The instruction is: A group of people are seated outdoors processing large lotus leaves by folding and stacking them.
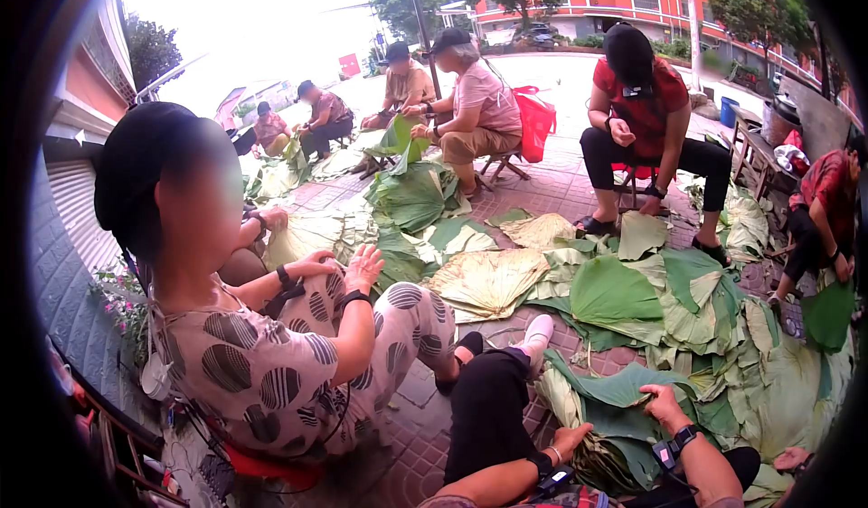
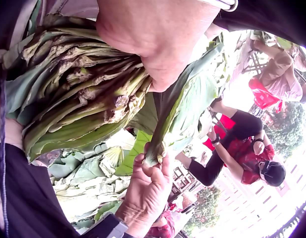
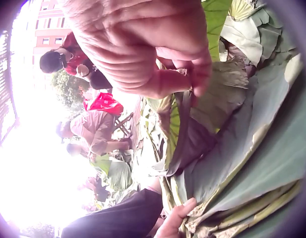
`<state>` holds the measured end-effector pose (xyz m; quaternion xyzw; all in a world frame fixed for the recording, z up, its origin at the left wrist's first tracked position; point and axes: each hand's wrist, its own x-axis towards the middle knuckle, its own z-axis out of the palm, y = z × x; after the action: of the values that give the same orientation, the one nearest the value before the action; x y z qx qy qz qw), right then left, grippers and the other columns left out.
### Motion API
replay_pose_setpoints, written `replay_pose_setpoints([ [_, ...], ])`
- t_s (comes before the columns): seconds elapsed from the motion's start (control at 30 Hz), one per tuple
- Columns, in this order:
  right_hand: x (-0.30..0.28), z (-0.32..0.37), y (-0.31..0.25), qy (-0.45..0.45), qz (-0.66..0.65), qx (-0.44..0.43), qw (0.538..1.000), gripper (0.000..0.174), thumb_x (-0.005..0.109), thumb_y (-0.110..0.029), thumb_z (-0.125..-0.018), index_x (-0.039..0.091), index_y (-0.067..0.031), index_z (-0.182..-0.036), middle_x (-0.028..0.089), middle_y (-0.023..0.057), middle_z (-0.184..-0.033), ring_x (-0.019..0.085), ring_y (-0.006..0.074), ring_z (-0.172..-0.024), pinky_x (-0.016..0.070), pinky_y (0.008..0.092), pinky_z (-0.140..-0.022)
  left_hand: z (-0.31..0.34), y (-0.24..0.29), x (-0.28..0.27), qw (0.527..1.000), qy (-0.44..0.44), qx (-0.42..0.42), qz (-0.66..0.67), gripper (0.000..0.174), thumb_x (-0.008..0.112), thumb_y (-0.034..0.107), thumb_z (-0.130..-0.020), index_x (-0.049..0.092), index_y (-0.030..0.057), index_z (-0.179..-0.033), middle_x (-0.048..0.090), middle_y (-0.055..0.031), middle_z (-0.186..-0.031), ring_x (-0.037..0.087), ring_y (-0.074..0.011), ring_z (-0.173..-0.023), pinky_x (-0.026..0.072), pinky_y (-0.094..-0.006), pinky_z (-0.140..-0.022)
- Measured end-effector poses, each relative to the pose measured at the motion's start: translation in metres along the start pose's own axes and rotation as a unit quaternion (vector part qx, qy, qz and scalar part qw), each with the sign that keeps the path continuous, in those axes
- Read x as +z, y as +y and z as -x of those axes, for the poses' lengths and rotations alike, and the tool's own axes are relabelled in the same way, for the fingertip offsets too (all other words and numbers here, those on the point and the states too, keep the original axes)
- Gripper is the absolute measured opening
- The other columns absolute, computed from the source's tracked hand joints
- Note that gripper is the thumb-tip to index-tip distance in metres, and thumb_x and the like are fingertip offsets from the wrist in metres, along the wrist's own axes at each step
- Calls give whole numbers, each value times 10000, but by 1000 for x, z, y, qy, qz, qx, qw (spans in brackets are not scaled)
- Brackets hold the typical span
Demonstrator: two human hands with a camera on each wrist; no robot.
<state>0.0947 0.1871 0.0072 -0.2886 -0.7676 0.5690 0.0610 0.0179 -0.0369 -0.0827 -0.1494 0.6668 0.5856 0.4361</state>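
A thick bundle of folded lotus leaves (image 2: 88,84) with brown, crumpled stem ends lies over the wearer's lap. My left hand (image 1: 571,440) grips this bundle at its near side; in the right wrist view its thumb (image 3: 185,210) lies along the leaf edges. With thumb and fingers, my right hand (image 1: 667,407) pinches the gathered end of one green lotus leaf (image 2: 185,99), raised beside the bundle. In the left wrist view the right hand (image 2: 148,193) is below, the left hand (image 2: 153,37) above. The left hand's fingertips are partly hidden.
Layers of lotus leaves (image 1: 768,399) spread on the right, with a dried tan leaf (image 1: 488,282) on the brick paving (image 1: 407,427). A person in a patterned shirt (image 1: 244,354) sits close on the left. Another in red (image 1: 669,101) sits opposite; several more sit further back.
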Motion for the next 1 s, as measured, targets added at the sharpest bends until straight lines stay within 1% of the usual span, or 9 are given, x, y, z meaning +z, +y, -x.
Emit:
replay_pose_setpoints([
  [0.23,-12,-10,11,50,206,-147,966,330,589,35,-594,611,-1,-921,604,140,-834,574,201,-740,451,289,-677,8,6,-1,1000,5,12,-15,525,724,345,-588,594,-97,-841,625,-144,-841,606,-198,-746,467,-321,-648],
  [0.4,-26,-12,-12,67,103,-110,986,257,615,-64,-638,629,-45,-893,560,163,-911,537,285,-843,439,340,-747,1,1,-1,1000,-8,8,-3,536,715,360,-586,596,-95,-843,626,-146,-837,608,-208,-748,464,-325,-656],
  [0.47,-31,-11,-18,181,354,-93,913,255,640,-93,-635,640,-85,-890,452,215,-1175,423,340,-1091,393,381,-855,6,5,-1,1000,-15,6,3,541,714,365,-583,597,-94,-844,627,-146,-838,610,-213,-750,464,-325,-659],
  [0.5,-32,-14,-21,192,305,-5,933,235,666,-142,-651,648,-123,-884,253,216,-1354,191,351,-1272,328,420,-936,5,6,-1,1000,-1,11,-16,543,715,366,-581,597,-93,-845,628,-147,-837,611,-218,-748,464,-325,-656],
  [0.67,-54,-10,-60,282,328,115,894,213,678,-187,-689,652,-166,-899,133,131,-1423,71,304,-1317,300,529,-922,-13,-9,0,1000,11,12,-20,540,716,365,-578,599,-92,-842,630,-147,-831,615,-226,-742,466,-326,-650],
  [0.8,-74,-9,-62,343,416,-16,842,129,672,-142,-691,637,-127,-814,73,120,-1436,20,312,-1321,288,561,-896,5,5,0,1000,9,7,-26,530,721,360,-576,602,-87,-834,631,-142,-820,615,-220,-739,468,-321,-643],
  [0.83,-68,1,-85,352,446,-2,823,117,632,-140,-725,615,-115,-838,266,125,-1369,169,293,-1292,265,529,-922,11,8,-1,1000,9,15,-26,527,723,358,-575,603,-86,-831,631,-140,-816,615,-218,-738,469,-319,-641],
  [0.97,-79,-9,-73,335,427,-130,830,183,519,-194,-809,549,-96,-960,549,72,-1000,454,224,-1069,184,480,-983,18,12,0,999,24,12,-43,518,718,354,-587,607,-81,-845,632,-146,-831,618,-221,-749,472,-314,-641],
  [1.0,-85,-15,-70,282,389,-110,870,185,535,-197,-800,554,-103,-959,523,90,-1087,417,228,-1123,201,487,-974,12,9,0,999,24,12,-47,515,711,353,-595,609,-79,-856,632,-151,-843,620,-225,-760,475,-314,-647],
])
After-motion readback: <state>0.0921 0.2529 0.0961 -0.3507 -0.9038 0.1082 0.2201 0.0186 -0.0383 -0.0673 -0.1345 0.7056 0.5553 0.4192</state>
